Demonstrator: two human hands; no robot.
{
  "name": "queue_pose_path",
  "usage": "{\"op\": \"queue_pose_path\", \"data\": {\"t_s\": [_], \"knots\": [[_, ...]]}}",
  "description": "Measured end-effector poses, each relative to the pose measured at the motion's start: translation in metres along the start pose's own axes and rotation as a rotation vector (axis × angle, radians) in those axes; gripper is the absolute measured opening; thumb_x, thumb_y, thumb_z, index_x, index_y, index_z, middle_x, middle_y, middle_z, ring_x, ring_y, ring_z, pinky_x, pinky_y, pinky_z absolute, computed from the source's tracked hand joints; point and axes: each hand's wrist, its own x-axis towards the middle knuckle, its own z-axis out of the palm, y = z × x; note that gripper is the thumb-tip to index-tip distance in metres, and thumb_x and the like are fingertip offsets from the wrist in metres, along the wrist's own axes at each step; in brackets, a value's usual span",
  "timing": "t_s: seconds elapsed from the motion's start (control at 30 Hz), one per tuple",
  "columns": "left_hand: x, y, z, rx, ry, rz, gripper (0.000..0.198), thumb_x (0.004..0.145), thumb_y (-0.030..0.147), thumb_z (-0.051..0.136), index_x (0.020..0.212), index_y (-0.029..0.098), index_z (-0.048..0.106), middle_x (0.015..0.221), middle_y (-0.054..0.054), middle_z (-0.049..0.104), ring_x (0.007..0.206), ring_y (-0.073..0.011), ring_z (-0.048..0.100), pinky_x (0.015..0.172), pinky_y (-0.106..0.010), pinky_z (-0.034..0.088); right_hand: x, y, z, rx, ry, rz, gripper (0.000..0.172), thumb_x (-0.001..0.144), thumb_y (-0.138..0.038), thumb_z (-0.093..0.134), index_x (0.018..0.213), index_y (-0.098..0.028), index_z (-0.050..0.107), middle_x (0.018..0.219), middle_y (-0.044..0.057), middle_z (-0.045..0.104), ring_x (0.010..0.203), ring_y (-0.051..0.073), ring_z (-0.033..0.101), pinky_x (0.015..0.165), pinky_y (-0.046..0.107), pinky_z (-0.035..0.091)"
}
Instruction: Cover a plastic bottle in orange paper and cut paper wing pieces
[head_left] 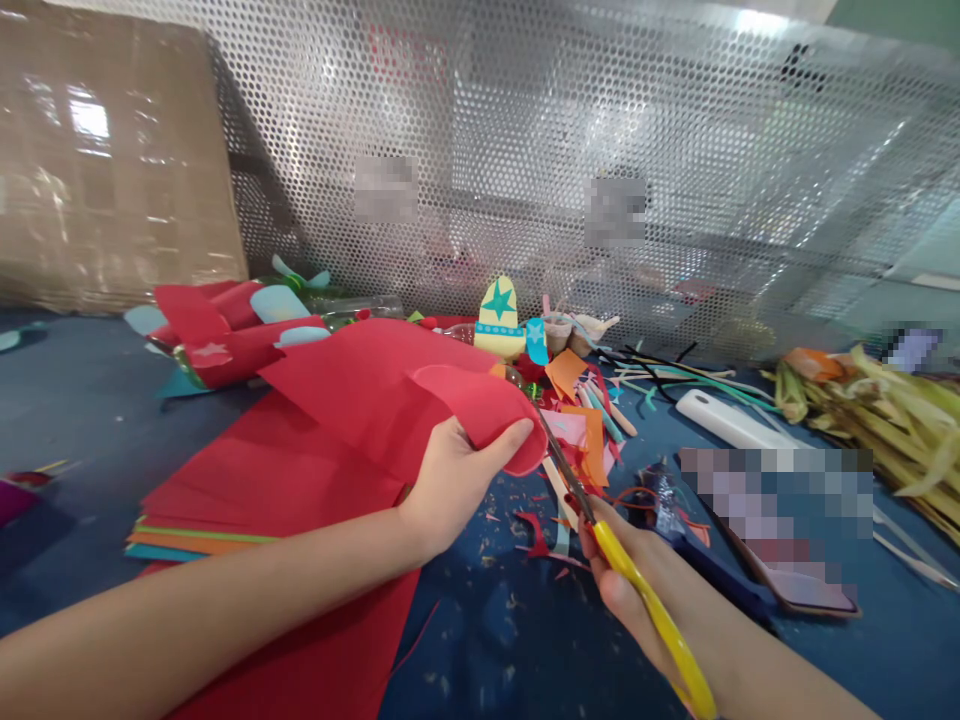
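My left hand [448, 478] pinches a sheet of red paper [360, 385] near its curled, rounded right end, thumb on top. In my right hand [634, 555] is a pair of scissors [637, 590] with yellow handles, its metal blades pointing up and left. The blade tips meet the right edge of the red paper; whether the blades are apart is hard to see. Beneath the raised sheet lies a stack of coloured paper [247, 470], red on top, with green, orange and blue edges showing. More red paper spreads below my left forearm.
Paper scraps [592, 425] litter the blue table right of centre. A phone [814, 590], a white-handled tool [727, 420] and dried husks [911, 430] lie at the right. Red paper-covered crafts [232, 335] and a cardboard box [112, 160] stand left, before a perforated metal panel [510, 130].
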Motion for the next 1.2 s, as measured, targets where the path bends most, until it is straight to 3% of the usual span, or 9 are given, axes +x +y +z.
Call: {"op": "queue_pose_path", "data": {"t_s": [0.23,0.43,0.7,0.97,1.2], "knots": [[-0.003,0.002,0.0,0.019,-0.025,0.026,0.02,0.074,0.034,0.071,0.082,0.016,0.07,0.088,-0.004,0.075,0.081,-0.0187,0.068,0.074,-0.027,0.055,-0.001,0.001,0.0,0.016,-0.023,-0.007,0.08,0.08,-0.082,0.022,0.11,-0.014,0.052,0.069,0.006,0.062,0.058,0.021,0.058,0.058,0.031,0.047],[-0.005,0.002,0.0,0.062,-0.017,0.038,0.018,0.075,0.033,0.07,0.08,0.016,0.07,0.087,-0.004,0.075,0.081,-0.0195,0.069,0.074,-0.027,0.056,-0.001,0.003,-0.001,0.041,0.002,-0.045,0.071,0.083,-0.077,0.03,0.112,-0.017,0.054,0.068,0.004,0.061,0.055,0.018,0.057,0.059,0.03,0.05],[-0.004,0.002,0.0,0.063,-0.027,0.053,0.017,0.076,0.034,0.07,0.08,0.017,0.07,0.087,-0.002,0.075,0.081,-0.0182,0.069,0.074,-0.025,0.056,-0.003,-0.007,-0.003,0.017,0.024,-0.05,0.07,0.085,-0.076,0.025,0.108,-0.018,0.054,0.065,0.003,0.058,0.054,0.017,0.053,0.051,0.028,0.045],[-0.005,0.001,0.0,0.059,-0.023,0.026,0.021,0.075,0.036,0.07,0.08,0.016,0.07,0.085,-0.004,0.075,0.08,-0.0199,0.069,0.072,-0.027,0.057,-0.002,-0.001,-0.001,0.041,0.047,-0.024,0.061,0.082,-0.078,0.027,0.081,-0.022,0.05,0.06,-0.001,0.044,0.052,0.014,0.043,0.046,0.025,0.039],[-0.005,0.001,0.0,0.047,-0.02,0.011,0.024,0.074,0.037,0.071,0.082,0.015,0.07,0.086,-0.006,0.075,0.082,-0.0212,0.069,0.072,-0.028,0.057,-0.004,-0.001,-0.002,0.042,0.014,0.003,0.061,0.084,-0.076,0.03,0.085,-0.019,0.053,0.062,-0.001,0.046,0.054,0.013,0.04,0.046,0.024,0.035]]}}
